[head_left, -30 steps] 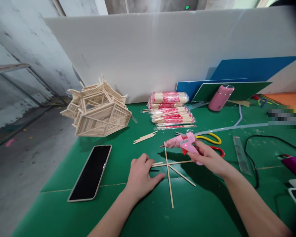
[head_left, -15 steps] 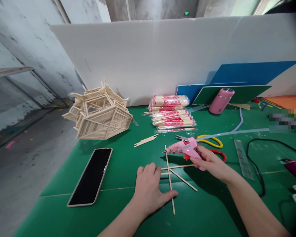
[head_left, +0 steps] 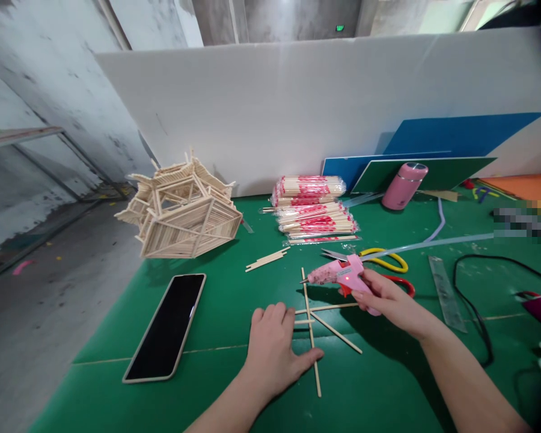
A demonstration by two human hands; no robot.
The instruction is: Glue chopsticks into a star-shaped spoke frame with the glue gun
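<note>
My left hand [head_left: 273, 343] lies on the table with its fingers spread. Its thumb presses on a long upright wooden stick [head_left: 311, 334], and its fingers cover the left ends of two crosswise sticks. A slanting stick [head_left: 336, 332] runs from the crossing toward the lower right. My right hand [head_left: 383, 300] grips a pink hot glue gun [head_left: 356, 275] by its handle. The gun's nozzle is near the top of the upright stick; whether it touches cannot be told. A long translucent glue stick [head_left: 433, 243] extends from the back of the gun.
Scissors [head_left: 394, 263] lie behind the gun, with short sticks [head_left: 267, 260] to their left. A phone [head_left: 166, 328] lies at left, below a wooden stick model [head_left: 184, 210]. Wrapped stick bundles [head_left: 315, 210], a pink bottle [head_left: 404, 186] and a black cable [head_left: 478, 319] are also around.
The glue gun has shifted very slightly to the right along with my right hand. My left hand stays on the sticks. The whole view has tilted a little.
</note>
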